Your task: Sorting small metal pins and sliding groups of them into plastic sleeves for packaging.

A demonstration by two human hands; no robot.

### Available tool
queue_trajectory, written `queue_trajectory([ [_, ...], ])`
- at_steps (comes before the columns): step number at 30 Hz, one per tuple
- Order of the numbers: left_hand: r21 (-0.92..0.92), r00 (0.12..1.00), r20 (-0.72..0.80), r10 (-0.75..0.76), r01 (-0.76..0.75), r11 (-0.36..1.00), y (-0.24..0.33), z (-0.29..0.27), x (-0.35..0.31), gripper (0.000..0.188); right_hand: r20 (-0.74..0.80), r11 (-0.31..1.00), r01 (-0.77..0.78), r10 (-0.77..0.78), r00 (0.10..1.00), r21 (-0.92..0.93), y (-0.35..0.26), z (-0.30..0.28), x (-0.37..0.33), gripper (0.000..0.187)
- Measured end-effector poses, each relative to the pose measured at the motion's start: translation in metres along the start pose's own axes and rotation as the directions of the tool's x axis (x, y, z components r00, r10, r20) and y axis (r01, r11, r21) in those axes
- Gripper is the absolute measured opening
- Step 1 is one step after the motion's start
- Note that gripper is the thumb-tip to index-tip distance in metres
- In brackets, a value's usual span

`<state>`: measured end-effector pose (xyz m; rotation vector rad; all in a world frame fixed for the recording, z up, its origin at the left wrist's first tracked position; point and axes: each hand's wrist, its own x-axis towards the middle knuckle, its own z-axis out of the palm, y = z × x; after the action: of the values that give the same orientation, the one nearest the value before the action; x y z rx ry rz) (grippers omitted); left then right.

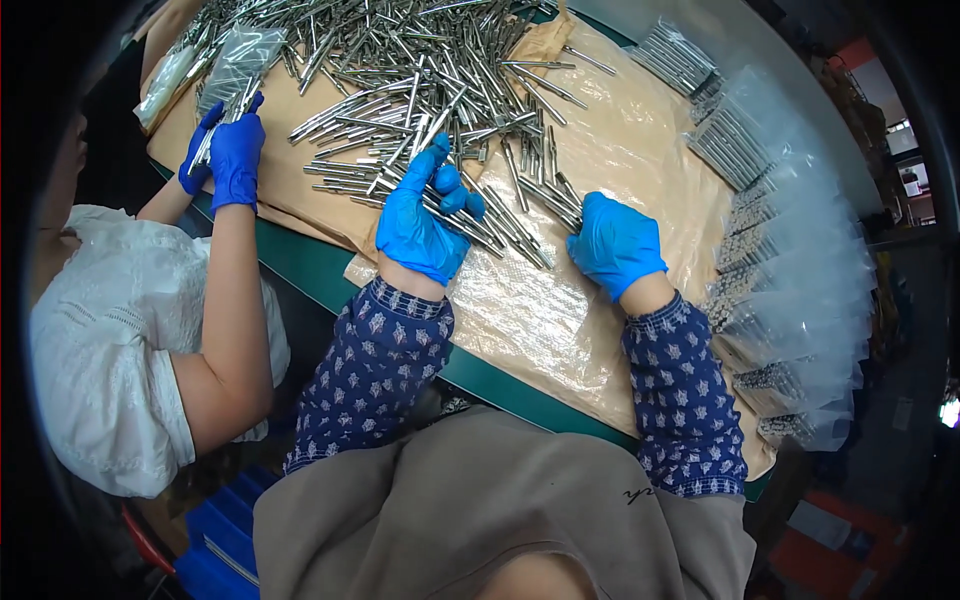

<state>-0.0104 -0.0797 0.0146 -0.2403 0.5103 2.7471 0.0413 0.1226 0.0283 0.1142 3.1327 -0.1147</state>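
Note:
A large heap of slim, shiny metal rods (370,60) with stepped ends covers the far part of the table. My left hand (420,225), in a light blue glove, is at the heap's near edge with its fingers bent around some rods. Loose rods (515,228) lie beside that hand, pointing toward me. To the right, my right hand (617,243), in a matching glove, is closed in a fist around a small bundle of metal rods (553,200). The bundle's far ends reach toward the heap. Its near ends are hidden inside the fist.
Brown sheeting (600,345) covers the green-edged table. Clear bags of rods (740,230) line the right edge, with a bagged row (675,60) at the far right. On the left, a co-worker's dark blue gloved hands (235,155) hold rods near a clear bag (243,55).

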Motion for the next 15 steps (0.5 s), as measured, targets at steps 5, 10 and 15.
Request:
queue_trajectory([
  [5,0.024,1.000,0.014,0.014,-0.014,1.000,-0.001,0.004,-0.001,0.020,0.003,0.990,-0.002,0.002,1.000,0.141,0.014,-0.008,0.000,0.025],
  [10,-0.065,0.993,0.087,-0.083,0.088,0.994,-0.005,0.003,-0.001,0.020,0.329,0.192,-0.326,0.020,0.944,0.925,0.021,-0.020,-0.012,0.023],
  [15,0.061,0.960,-0.017,-0.278,0.279,0.958,-0.051,0.030,-0.020,0.035,0.053,0.351,-0.041,-0.025,0.998,0.935,0.007,-0.016,-0.008,0.026],
])
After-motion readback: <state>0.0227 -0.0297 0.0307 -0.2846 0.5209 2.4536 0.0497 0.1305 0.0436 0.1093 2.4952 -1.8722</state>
